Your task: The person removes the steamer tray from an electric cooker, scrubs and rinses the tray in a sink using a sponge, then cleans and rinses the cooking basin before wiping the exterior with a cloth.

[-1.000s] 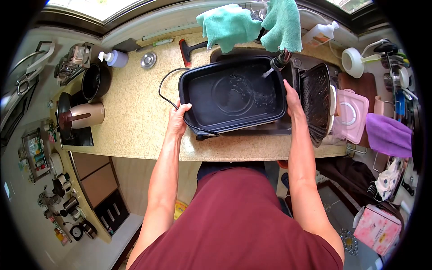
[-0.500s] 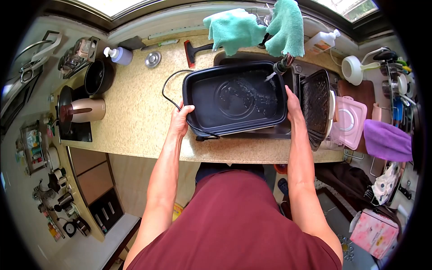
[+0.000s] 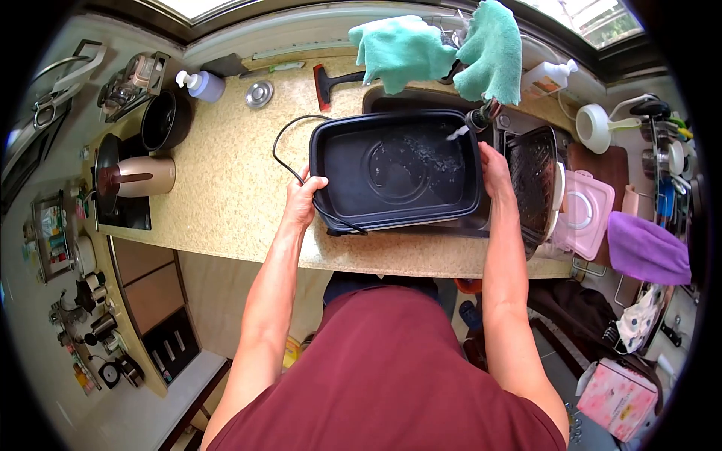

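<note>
A black rectangular pan (image 3: 395, 169) with a power cord (image 3: 280, 143) spans the counter and the sink. My left hand (image 3: 302, 199) grips its left end, thumb over the rim, with the cord running by the fingers. At the right end my right hand (image 3: 495, 170) holds the pan's side; some fingers are hidden behind it. Water runs from the faucet (image 3: 478, 118) into the pan's upper right corner, and splashes and droplets lie on its floor. Behind the pan, part of the sink (image 3: 414, 99) shows.
Right of the sink stand a dark ribbed tray (image 3: 531, 177), a pink lid (image 3: 585, 214) and a purple cloth (image 3: 648, 248). Green cloths (image 3: 402, 52) hang above the faucet. On the counter are a squeegee (image 3: 325, 86), a pump bottle (image 3: 203, 86) and a kettle (image 3: 147, 177).
The pan appears slightly lower and further right in view, tilted less than before. The water's splash pattern inside it has shifted. Both hands keep their hold.
</note>
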A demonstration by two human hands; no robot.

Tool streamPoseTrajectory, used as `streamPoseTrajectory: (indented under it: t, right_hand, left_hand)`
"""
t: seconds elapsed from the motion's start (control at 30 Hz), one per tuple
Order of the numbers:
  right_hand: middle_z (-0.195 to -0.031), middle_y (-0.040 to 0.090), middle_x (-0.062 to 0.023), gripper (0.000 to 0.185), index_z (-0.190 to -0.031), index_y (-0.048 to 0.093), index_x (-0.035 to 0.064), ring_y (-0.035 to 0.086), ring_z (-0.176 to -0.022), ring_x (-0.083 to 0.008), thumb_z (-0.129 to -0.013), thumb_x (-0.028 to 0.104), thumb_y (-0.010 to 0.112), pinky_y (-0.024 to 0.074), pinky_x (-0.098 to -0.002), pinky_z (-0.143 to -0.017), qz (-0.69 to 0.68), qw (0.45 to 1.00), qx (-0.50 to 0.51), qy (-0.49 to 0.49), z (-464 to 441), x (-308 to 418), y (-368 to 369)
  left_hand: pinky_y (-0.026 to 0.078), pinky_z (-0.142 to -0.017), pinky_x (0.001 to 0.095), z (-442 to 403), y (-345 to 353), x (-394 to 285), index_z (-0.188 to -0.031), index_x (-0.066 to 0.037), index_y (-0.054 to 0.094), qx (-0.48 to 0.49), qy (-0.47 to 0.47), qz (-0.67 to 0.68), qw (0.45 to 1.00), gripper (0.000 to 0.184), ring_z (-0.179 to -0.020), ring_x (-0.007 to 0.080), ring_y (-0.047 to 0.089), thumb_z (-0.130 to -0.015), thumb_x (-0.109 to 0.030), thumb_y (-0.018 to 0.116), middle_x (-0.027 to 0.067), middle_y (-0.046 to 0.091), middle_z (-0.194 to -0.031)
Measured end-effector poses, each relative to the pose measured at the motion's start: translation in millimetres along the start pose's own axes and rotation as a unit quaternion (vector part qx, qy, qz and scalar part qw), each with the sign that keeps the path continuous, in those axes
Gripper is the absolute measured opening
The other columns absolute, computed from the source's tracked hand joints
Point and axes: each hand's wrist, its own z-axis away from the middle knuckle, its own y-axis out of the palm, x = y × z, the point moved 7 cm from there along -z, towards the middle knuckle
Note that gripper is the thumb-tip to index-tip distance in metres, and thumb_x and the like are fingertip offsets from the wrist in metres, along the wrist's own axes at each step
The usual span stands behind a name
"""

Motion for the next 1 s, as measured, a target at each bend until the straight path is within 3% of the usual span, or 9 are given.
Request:
streamPoseTrajectory:
  t: [0.1,0.2,0.33,0.37,0.4,0.5,0.6,0.63,1.0]
  right_hand:
    - [-0.104,0.07,-0.0029,0.036,-0.123,0.066,0.0095,0.064,-0.087,-0.0126,-0.1,0.036,0.057,0.0476,-0.0266,-0.075,0.034,0.998,-0.037,-0.025,-10.4,21.2,1.7]
    - [-0.113,0.068,-0.0047,0.038,-0.126,0.065,0.0093,0.063,-0.099,-0.0151,-0.099,0.036,0.059,0.0458,-0.0322,-0.087,0.053,0.997,-0.053,-0.023,-18.5,40.4,11.7]
    - [-0.106,0.067,-0.0021,0.029,-0.117,0.066,0.01,0.064,-0.091,-0.014,-0.099,0.031,0.057,0.0488,-0.0287,-0.075,0.106,0.992,-0.05,-0.037,-38.4,54.0,20.5]
    - [-0.129,0.065,-0.0093,0.042,-0.133,0.058,0.0078,0.063,-0.112,-0.0252,-0.098,0.031,0.06,0.0473,-0.0401,-0.096,0.095,0.994,-0.043,-0.026,-48.2,52.5,21.0]
    - [-0.129,0.065,-0.0093,0.042,-0.133,0.058,0.0078,0.063,-0.112,-0.0252,-0.098,0.031,0.06,0.0473,-0.0401,-0.096,0.097,0.994,-0.04,-0.025,-57.7,51.8,21.4]
    - [-0.139,0.06,-0.0105,0.05,-0.136,0.056,0.0062,0.051,-0.134,-0.0288,-0.093,0.03,0.068,0.0468,-0.0473,-0.1,-0.022,0.994,0.033,-0.099,-90.5,58.5,24.0]
    - [-0.144,0.056,-0.0095,0.054,-0.14,0.053,0.0097,0.052,-0.134,-0.0292,-0.094,0.033,0.067,0.046,-0.0479,-0.102,-0.076,0.989,0.048,-0.121,-109.7,68.7,29.0]
    - [-0.147,0.052,-0.0085,0.056,-0.144,0.049,0.0132,0.05,-0.136,-0.0294,-0.095,0.035,0.066,0.0452,-0.0491,-0.103,-0.058,0.994,0.038,-0.083,-101.1,72.6,31.6]
    - [-0.148,0.052,-0.0041,0.048,-0.143,0.049,0.0168,0.048,-0.138,-0.028,-0.1,0.033,0.061,0.0462,-0.0502,-0.101,0.025,0.994,0.031,-0.101,-120.8,64.4,30.8]
  left_hand:
    - [0.055,-0.091,0.0309,-1.4,-2.6,0.1,-0.143,0.004,0.049,-0.013,0.003,-0.001,1.0,0.068,-0.102,0.0184,0.067,-0.077,-0.001,0.067,0.0126,0.067,-0.119]
    - [0.056,-0.088,0.0305,-1.3,-2.8,-0.4,-0.146,0.006,0.045,-0.028,0.008,-0.004,1.0,0.074,-0.099,0.0184,0.067,-0.076,0.001,0.068,0.0137,0.068,-0.117]
    - [0.056,-0.087,0.0301,-1.8,-1.3,-4.4,-0.146,0.006,0.045,-0.018,0.024,-0.016,0.999,0.073,-0.097,0.0178,0.068,-0.077,0.001,0.068,0.0142,0.069,-0.114]
    - [0.056,-0.086,0.0298,-2.3,-1.7,-4.6,-0.146,0.006,0.044,-0.02,0.021,-0.014,0.999,0.073,-0.096,0.0174,0.068,-0.077,0.002,0.068,0.0143,0.07,-0.114]
    - [0.056,-0.086,0.0298,-2.1,-2.4,-5.2,-0.146,0.006,0.044,-0.023,0.022,-0.012,0.999,0.073,-0.096,0.0174,0.068,-0.077,0.002,0.068,0.0143,0.07,-0.114]
    - [0.055,-0.087,0.0294,-1.7,-3.2,-7.2,-0.147,0.006,0.044,-0.03,0.011,-0.014,0.999,0.074,-0.096,0.0168,0.068,-0.077,0.001,0.068,0.0138,0.07,-0.114]
    - [0.055,-0.087,0.029,-3.7,-4.2,-6.8,-0.148,0.006,0.042,-0.02,0.004,-0.009,1.0,0.075,-0.096,0.0165,0.068,-0.077,0.001,0.068,0.0131,0.07,-0.113]
    - [0.055,-0.088,0.0292,-5.7,-7.4,-4.4,-0.148,0.005,0.042,-0.019,0.006,-0.018,1.0,0.075,-0.097,0.0165,0.068,-0.077,0.001,0.068,0.0131,0.07,-0.113]
    - [0.054,-0.09,0.0299,0.4,5.5,-15.8,-0.146,0.005,0.045,-0.01,0.012,-0.021,1.0,0.071,-0.099,0.0169,0.068,-0.078,0.001,0.066,0.0135,0.07,-0.115]
